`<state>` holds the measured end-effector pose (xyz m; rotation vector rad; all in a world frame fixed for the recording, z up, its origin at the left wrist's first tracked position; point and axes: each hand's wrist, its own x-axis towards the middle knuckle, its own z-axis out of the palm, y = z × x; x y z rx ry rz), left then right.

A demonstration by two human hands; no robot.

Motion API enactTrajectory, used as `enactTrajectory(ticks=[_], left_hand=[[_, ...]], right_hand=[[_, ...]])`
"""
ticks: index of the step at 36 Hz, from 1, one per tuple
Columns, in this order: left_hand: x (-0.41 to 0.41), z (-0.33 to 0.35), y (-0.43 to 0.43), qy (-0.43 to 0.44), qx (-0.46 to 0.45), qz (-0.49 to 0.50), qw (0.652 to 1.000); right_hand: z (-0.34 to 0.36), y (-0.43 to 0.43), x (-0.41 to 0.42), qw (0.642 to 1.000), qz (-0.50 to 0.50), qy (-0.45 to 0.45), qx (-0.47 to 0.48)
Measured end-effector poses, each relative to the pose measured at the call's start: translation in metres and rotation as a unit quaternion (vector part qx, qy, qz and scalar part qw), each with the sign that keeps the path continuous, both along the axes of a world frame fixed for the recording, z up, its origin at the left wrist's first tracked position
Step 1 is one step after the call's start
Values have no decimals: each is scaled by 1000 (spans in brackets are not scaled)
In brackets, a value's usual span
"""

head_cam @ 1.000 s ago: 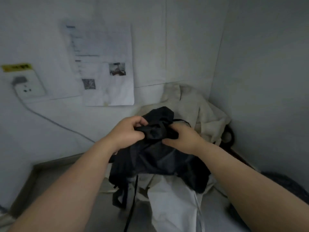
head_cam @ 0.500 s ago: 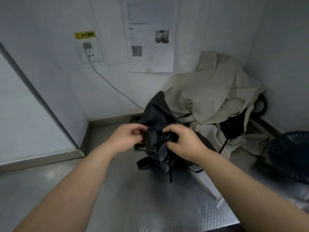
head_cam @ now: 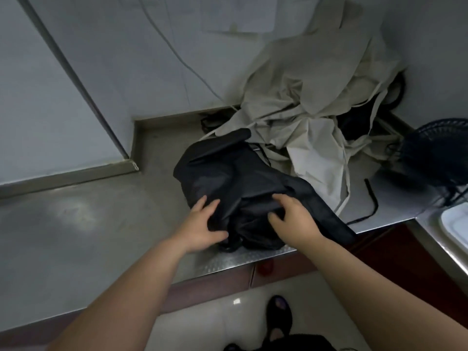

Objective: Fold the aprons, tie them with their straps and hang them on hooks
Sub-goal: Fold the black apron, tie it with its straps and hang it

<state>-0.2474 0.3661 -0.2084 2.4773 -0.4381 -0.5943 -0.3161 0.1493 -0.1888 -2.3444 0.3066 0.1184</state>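
Observation:
A crumpled black apron [head_cam: 240, 178] lies bundled on the steel counter [head_cam: 101, 224] near its front edge. My left hand [head_cam: 202, 224] rests on the bundle's left side with fingers spread and nearly straight. My right hand [head_cam: 293, 221] sits on the bundle's right side, its fingers and thumb curled into a fold of the black fabric. Part of the apron hangs over the counter edge below my right wrist. Behind it, a heap of cream aprons [head_cam: 304, 84] fills the corner. A loose black strap [head_cam: 372, 198] lies on the counter to the right.
A dark blue fan [head_cam: 435, 153] stands at the right end of the counter, with a white tub [head_cam: 455, 224] in front of it. A cable [head_cam: 177, 54] runs down the back wall below a paper sheet [head_cam: 240, 16]. My sandalled foot [head_cam: 278, 315] shows on the floor.
The black apron went from held up between both hands down onto the counter. My view tilted downward. Both hands now lie on top of the bundle.

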Motion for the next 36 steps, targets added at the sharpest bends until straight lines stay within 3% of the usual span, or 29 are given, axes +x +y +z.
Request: enactTrajectory(ticks=[4,6,9,13,17,21,24,26,29,32,36], left_hand=[[-10,-26,-2,49,87,-74,992],[-15,-35,-3,3,98,-58,994],[-15,-32,-3,-75,45,19,996],[-3,-12,2,-100,-101,113,983],[17,24,13,-163,-200,236,937],[38,73,26,-228,-252,301,891],[49,109,32,-234,-291,336,865],[56,127,36,-237,-319,340,853],[66,140,34,-326,-297,331,834],[76,134,27,-365,-211,251,871],[74,93,22,-307,-103,191,927]], right_hand=[[-1,-9,-5,1000,-19,16,-13],[-3,-10,-6,999,-11,35,-13],[-9,-7,-9,996,23,79,-21],[-18,-3,-5,987,64,136,-64],[-4,3,14,998,33,-24,-53],[40,0,48,995,-24,-95,26],[75,-7,70,979,-98,-134,121],[96,-12,81,966,-142,-172,132],[111,-22,93,943,-219,-215,128],[110,-29,107,931,-261,-209,148],[89,-29,109,967,-206,-103,105]])
